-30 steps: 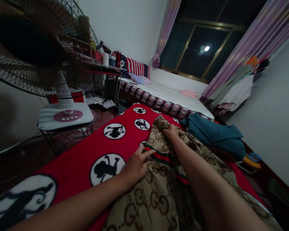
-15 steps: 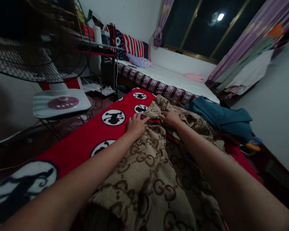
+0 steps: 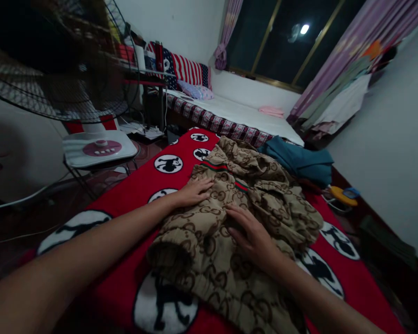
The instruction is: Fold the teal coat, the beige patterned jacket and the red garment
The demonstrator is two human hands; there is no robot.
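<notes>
A tan garment (image 3: pixel 230 218) with a brown ring pattern and a red-and-green striped band lies crumpled on a red blanket (image 3: pixel 132 190) printed with black-and-white monkey circles. My left hand (image 3: pixel 194 191) rests flat on the garment's left edge, fingers stretched out. My right hand (image 3: pixel 251 232) presses flat on the garment's middle, fingers apart, holding nothing.
A teal garment (image 3: pixel 299 160) lies beyond the tan one. A standing fan (image 3: pixel 55 69) and its white base (image 3: pixel 99 148) are at the left. A bed with a white sheet (image 3: pixel 244 113) stands at the back under a dark window. Clothes hang at the right wall; a yellow object (image 3: pixel 339 195) lies on the floor.
My right hand has drawn back from the striped band to the garment's middle. My left hand slid nearer along the left edge. The garment now lies more spread out, farther from me.
</notes>
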